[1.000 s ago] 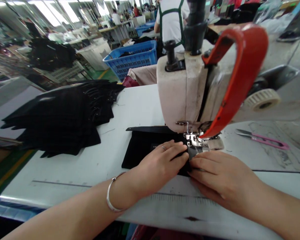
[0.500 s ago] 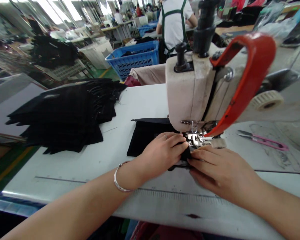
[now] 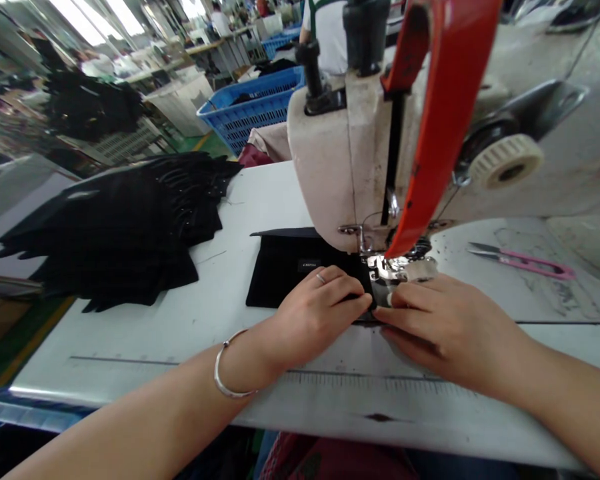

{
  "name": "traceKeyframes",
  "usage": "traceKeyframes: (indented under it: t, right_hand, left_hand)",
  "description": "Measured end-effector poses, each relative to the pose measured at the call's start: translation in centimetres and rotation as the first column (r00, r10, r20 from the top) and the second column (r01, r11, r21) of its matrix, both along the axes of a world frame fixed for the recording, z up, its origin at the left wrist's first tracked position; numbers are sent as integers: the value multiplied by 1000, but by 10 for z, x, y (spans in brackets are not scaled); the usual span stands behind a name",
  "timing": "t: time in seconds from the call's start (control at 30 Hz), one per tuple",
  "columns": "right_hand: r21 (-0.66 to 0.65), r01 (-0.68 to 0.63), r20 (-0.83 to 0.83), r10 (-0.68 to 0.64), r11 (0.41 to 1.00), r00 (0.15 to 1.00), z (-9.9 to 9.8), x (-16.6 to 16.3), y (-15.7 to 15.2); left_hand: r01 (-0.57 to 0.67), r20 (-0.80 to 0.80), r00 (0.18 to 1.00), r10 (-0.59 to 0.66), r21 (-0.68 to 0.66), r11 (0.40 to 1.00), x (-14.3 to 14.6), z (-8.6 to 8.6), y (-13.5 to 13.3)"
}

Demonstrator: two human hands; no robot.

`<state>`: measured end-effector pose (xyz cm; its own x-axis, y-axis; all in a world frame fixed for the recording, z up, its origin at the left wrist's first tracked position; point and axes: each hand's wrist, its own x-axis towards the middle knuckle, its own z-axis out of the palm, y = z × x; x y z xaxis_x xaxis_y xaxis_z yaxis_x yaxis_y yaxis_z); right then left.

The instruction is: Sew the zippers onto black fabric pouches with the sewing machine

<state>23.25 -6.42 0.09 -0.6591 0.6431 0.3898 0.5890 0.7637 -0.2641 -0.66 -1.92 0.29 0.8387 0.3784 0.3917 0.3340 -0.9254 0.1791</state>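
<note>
A black fabric piece (image 3: 285, 270) with a small label lies flat on the white sewing table (image 3: 180, 333), its right end under the presser foot (image 3: 387, 267) of a beige sewing machine (image 3: 340, 153) with an orange guard (image 3: 437, 113). My left hand (image 3: 317, 313), with a ring and a silver bracelet, presses down on the fabric with fingers together. My right hand (image 3: 445, 330) rests flat just below the foot, its fingertips meeting the left hand's at the fabric's edge.
A stack of black fabric pieces (image 3: 115, 227) lies at the table's left. Pink thread snips (image 3: 523, 260) lie at the right. Behind stand a blue basket (image 3: 253, 110), other tables, and a person in a white shirt (image 3: 325, 30).
The fabric piece has slid further back under the presser foot, and both hands have followed it toward the machine. The view has moved closer to the machine head.
</note>
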Motion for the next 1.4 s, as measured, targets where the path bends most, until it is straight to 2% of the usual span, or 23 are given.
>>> traceKeyframes:
  t: [0.17,0.37,0.63,0.8,0.93,1.1,1.27,1.4]
  right_hand:
    - [-16,-10,-18,9,1000,1000,0,2,1]
    - [-101,13,-48,-18,995,999,8,13,6]
    - [-35,-42,-83,39,999,996,-1,7,3]
    - [-22,-13,-60,11,1000,998,-6,5,2]
    - [-29,19,-33,-19,999,999,-5,3,3]
    - [1,153,57,-153,988,987,-5,-3,6]
    - [36,206,102,-209,978,973,-5,-8,9]
    - [45,212,118,-216,976,969,-5,-9,10]
  left_hand:
    - [6,14,1000,-6,-15,1000,2,1,0]
    - [31,2,1000,-31,-10,999,4,3,5]
    - [85,14,996,-85,4,996,-4,3,2]
    - [154,24,988,-155,33,987,-9,4,1]
    - [125,-22,992,-124,50,991,-5,7,10]
    - [105,-90,991,-100,54,993,-1,8,25]
    - [46,-51,998,-41,106,993,0,3,37]
    - [-10,-8,1000,11,109,994,-1,-8,49]
